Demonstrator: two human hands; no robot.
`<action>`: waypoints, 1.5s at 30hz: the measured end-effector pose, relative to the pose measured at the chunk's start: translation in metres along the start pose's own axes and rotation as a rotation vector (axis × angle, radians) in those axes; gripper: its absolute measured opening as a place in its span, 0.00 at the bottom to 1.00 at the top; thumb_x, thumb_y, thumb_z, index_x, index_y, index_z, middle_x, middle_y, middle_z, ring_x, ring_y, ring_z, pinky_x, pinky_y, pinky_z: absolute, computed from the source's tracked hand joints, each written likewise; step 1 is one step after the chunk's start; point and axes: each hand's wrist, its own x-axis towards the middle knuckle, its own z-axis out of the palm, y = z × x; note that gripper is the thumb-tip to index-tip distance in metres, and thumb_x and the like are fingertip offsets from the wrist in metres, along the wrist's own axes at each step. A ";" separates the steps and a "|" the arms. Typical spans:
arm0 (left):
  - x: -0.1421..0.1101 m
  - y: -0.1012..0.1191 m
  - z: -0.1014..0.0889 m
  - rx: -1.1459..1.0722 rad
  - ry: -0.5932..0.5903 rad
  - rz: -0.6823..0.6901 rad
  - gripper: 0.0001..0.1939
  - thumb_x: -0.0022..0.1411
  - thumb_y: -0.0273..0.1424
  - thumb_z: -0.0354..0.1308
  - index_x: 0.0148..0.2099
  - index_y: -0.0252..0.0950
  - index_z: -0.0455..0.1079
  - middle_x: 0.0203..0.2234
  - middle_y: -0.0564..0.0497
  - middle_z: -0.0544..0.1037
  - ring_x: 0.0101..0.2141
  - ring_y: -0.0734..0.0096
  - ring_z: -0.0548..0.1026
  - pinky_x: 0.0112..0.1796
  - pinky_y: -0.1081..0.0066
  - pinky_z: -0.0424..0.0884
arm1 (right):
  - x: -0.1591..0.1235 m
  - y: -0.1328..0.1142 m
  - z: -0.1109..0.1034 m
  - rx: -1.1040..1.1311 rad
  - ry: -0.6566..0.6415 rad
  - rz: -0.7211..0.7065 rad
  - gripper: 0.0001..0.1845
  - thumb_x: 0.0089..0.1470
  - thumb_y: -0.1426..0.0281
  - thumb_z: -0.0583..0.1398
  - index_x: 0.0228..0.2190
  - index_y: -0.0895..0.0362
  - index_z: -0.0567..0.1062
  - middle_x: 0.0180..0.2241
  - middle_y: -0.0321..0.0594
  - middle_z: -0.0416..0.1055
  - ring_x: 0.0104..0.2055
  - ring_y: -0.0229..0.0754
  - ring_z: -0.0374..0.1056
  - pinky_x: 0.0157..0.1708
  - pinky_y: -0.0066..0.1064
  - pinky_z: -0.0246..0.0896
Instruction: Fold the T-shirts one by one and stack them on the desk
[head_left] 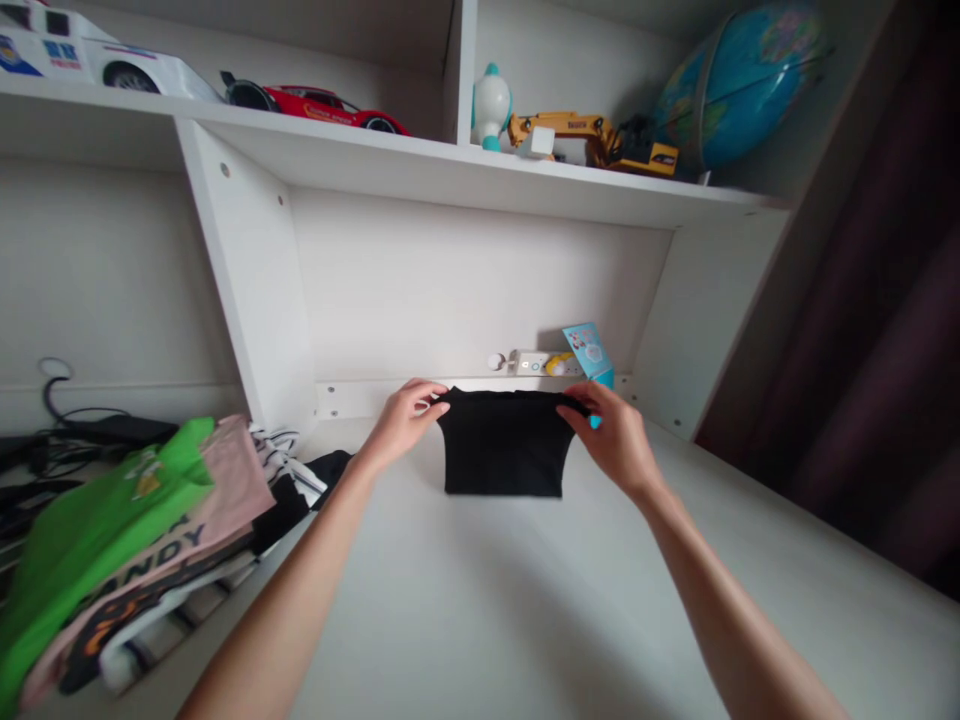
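A black piece of cloth (506, 445), perhaps a folded garment, hangs between my two hands over the white desk (450, 600). My left hand (407, 420) pinches its upper left corner between thumb and fingers. At the upper right corner, my right hand (611, 430) grips it the same way. The top edge is stretched nearly straight, and the lower edge hangs level just above or at the desktop; I cannot tell if it touches. Behind my right hand stands a light blue card or box (589, 348), partly hidden.
Several garments, a green one (142, 490) and a pink one (238, 470) among them, lie piled at the left beside black cables (45, 455). A power strip (534, 362) sits against the back panel. Toy cars (322, 105), a toy excavator (600, 140) and a globe (742, 85) occupy the shelf above.
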 end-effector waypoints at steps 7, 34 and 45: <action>-0.009 0.000 -0.024 0.079 -0.468 -0.112 0.13 0.53 0.35 0.52 0.40 0.36 0.69 0.39 0.50 0.75 0.42 0.66 0.71 0.43 0.72 0.64 | -0.079 -0.073 -0.053 0.145 -0.473 -0.267 0.12 0.55 0.69 0.53 0.43 0.53 0.66 0.39 0.39 0.68 0.36 0.36 0.67 0.36 0.27 0.63; -0.016 0.006 -0.039 0.389 -0.605 -0.331 0.31 0.54 0.46 0.48 0.57 0.39 0.58 0.49 0.45 0.69 0.49 0.63 0.67 0.47 0.71 0.60 | -0.139 -0.020 0.029 -0.278 -0.727 0.012 0.31 0.55 0.48 0.44 0.58 0.42 0.48 0.62 0.43 0.41 0.61 0.60 0.35 0.52 0.58 0.43; -0.016 -0.007 -0.048 0.419 -0.597 -0.364 0.32 0.53 0.45 0.47 0.57 0.36 0.57 0.49 0.43 0.69 0.48 0.63 0.68 0.48 0.70 0.60 | -0.159 0.186 -0.073 -0.458 -0.609 0.345 0.23 0.53 0.54 0.50 0.52 0.36 0.60 0.59 0.40 0.49 0.58 0.62 0.45 0.47 0.62 0.47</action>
